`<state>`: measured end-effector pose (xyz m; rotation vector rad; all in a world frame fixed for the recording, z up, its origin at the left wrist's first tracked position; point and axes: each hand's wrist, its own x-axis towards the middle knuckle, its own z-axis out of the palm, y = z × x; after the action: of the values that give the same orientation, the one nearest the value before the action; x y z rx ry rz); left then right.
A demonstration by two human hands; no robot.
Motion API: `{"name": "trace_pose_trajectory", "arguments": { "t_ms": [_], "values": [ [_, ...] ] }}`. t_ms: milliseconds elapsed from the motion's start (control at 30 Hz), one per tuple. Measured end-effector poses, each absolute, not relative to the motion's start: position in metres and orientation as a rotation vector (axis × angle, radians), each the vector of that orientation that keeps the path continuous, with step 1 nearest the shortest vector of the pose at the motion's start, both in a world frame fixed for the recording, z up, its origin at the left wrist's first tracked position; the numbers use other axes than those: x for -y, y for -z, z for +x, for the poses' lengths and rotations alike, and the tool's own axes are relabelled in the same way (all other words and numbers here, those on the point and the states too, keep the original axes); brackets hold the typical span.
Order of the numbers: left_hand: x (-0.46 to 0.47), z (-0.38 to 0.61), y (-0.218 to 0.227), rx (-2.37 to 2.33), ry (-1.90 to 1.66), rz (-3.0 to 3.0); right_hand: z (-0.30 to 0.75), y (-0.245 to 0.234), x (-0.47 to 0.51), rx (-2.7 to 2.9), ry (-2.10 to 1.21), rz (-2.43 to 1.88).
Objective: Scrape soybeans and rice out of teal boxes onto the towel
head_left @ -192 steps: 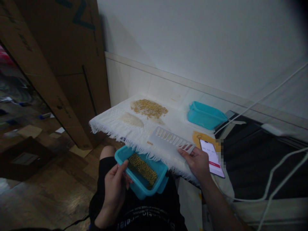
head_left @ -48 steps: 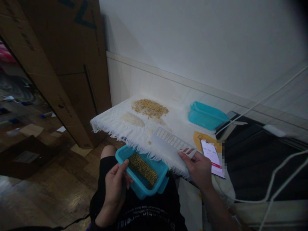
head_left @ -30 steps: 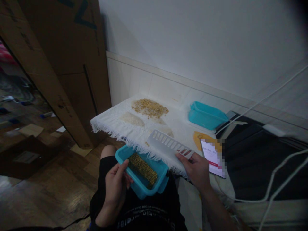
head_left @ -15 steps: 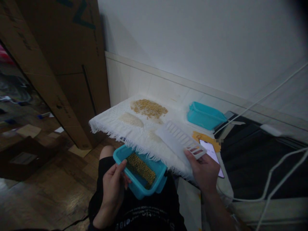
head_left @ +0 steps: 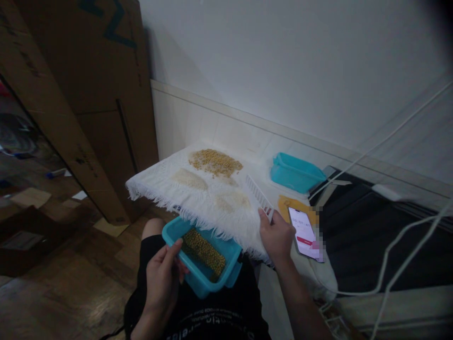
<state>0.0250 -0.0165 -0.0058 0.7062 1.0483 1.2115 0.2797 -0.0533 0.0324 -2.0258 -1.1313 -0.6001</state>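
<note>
My left hand (head_left: 162, 278) grips the near rim of a teal plastic box (head_left: 201, 257) of yellow-green beans, held on my lap just under the fringed edge of a white cloth (head_left: 166, 186). My right hand (head_left: 276, 234) is closed on a white slotted plastic scraper (head_left: 259, 194), standing on edge on the cloth. Left of the scraper lies a small pale heap of grains (head_left: 231, 200). Farther back are a heap of yellow beans (head_left: 214, 162) and a heap of white rice (head_left: 190, 178).
A second teal box (head_left: 295, 172) stands at the back right of the cloth. A lit phone (head_left: 304, 233) lies on a yellow pad (head_left: 285, 204) beside my right hand. White cables (head_left: 396, 255) cross a dark surface at right. Tall cardboard boxes (head_left: 85, 85) stand at left.
My right hand has swung the scraper from lying flat across the cloth's front to standing on edge farther right. A small pale heap now shows on the cloth. The left hand keeps its hold.
</note>
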Motion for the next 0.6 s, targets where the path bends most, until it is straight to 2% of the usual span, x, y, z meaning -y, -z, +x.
{"name": "trace_pose_trajectory", "arguments": {
  "t_ms": [600],
  "values": [
    [0.017,0.024,0.005,-1.049,-1.199,0.667,0.251,-0.035,0.015,1.274,0.527,-1.992]
  ]
}}
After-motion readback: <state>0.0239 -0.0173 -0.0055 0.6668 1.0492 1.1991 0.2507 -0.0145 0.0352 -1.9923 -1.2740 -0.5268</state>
